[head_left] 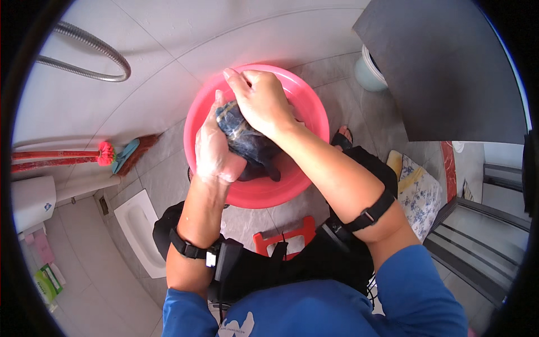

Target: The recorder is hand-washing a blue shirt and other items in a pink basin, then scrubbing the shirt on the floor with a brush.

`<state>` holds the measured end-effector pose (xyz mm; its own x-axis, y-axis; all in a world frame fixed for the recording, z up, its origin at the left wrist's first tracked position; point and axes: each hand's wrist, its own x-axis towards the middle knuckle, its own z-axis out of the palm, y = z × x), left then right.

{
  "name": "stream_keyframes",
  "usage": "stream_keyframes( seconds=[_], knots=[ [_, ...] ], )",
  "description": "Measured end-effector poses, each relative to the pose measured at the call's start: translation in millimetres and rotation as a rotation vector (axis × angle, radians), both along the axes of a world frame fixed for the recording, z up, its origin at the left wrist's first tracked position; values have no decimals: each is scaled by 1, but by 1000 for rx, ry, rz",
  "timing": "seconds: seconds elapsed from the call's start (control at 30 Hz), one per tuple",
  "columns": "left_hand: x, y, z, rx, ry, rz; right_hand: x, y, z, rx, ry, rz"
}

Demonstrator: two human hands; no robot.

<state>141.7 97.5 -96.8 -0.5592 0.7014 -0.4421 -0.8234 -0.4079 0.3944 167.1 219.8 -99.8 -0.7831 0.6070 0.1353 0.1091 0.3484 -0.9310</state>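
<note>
A pink basin [255, 201] stands on the floor in front of me. Inside it is a dark blue, wet garment [247, 137] with a pale patterned strip, bunched up and partly covered in suds. My left hand [213, 149], white with foam, grips the garment's left side, palm turned inward. Curled over the top of the bundle is my right hand [261, 101], closed on the cloth; the fabric within its fingers is hidden. Both hands are close together above the basin.
Below the basin is a red stool [284, 236]. A white squat toilet [139, 231] and red-handled brushes [62, 154] are at left. A metal shower hose [92, 48] hangs at upper left. Right are a grey panel [443, 67], a pale bucket [369, 73] and floral cloth [418, 194].
</note>
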Motion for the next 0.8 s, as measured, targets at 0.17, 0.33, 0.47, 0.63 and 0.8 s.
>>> stream_keyframes(
  seconds=[0.17,0.33,0.47,0.63,0.8],
  knots=[
    [-9,-6,21,3,-37,-69,13,19,11,-491,-58,380],
    [-24,-22,20,140,-64,-11,27,39,15,-445,-371,661],
    [-26,-22,37,105,82,61,33,46,17,-454,-317,616],
    [-23,-9,-8,-450,396,144,30,-14,-1,89,78,163],
    [26,18,-38,-723,377,44,16,-11,-12,180,-199,-49]
  ],
)
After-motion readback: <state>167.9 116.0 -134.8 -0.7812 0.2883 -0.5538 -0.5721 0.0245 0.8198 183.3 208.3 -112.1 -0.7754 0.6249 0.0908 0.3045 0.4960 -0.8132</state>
